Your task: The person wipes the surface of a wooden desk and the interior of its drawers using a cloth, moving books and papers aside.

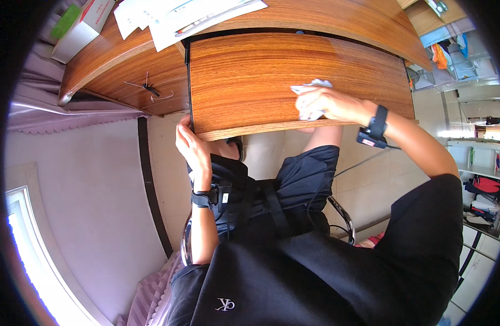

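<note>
Curling around a pale crumpled cloth [318,83], the right fingers [311,101]

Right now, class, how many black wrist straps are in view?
2. The left strap is on the wrist of the left hand; the right strap is on the wrist of the right hand.

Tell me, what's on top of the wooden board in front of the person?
On the board, a crumpled white cloth in the right hand. Wood grain shows around them; whatever lies directly beneath the hand and cloth is covered and can't be seen.
</note>
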Demonstrator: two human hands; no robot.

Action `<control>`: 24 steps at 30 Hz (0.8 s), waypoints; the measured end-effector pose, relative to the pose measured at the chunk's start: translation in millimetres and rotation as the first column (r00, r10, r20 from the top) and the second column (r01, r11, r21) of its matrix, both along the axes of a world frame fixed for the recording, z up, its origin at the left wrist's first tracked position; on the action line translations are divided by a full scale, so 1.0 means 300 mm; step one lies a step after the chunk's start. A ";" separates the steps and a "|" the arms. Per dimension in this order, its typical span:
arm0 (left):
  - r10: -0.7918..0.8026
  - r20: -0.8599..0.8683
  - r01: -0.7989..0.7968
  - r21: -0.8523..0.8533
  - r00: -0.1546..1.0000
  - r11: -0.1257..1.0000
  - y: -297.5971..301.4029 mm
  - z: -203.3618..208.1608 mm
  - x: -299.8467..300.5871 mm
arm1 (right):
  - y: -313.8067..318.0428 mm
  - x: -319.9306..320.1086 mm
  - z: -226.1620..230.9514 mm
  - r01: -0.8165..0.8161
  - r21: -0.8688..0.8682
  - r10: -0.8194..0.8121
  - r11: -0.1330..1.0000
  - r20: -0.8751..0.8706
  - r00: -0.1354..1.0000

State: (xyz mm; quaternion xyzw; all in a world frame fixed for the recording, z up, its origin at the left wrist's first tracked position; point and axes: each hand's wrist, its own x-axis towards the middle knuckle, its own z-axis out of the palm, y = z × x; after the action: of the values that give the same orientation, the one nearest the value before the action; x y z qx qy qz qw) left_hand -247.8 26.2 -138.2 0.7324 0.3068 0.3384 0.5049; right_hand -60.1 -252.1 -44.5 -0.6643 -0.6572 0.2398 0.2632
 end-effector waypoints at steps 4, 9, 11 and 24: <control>-0.007 0.002 0.007 -0.024 1.000 1.000 0.001 0.001 0.001 | -0.248 0.013 0.033 0.234 -0.087 -0.225 0.968 0.098 0.969; 0.001 0.040 0.002 -0.082 0.999 0.997 -0.024 -0.021 0.006 | -0.561 0.082 0.048 0.460 -0.226 -0.464 0.859 0.038 0.885; 0.021 0.040 -0.019 -0.048 0.999 0.999 -0.025 -0.003 -0.002 | -0.552 0.079 0.089 0.409 -0.225 -0.352 0.885 0.253 0.901; 0.006 0.017 -0.006 0.021 1.000 1.000 -0.016 -0.003 0.004 | 0.058 0.089 0.076 0.095 0.031 -0.100 0.995 0.247 0.964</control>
State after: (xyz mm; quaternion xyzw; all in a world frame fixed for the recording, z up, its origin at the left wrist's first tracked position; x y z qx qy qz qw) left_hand -246.8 21.3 -139.2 0.7339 0.3012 0.3494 0.4986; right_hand -33.4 -234.6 -21.6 -0.7181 -0.6538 0.1353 0.1965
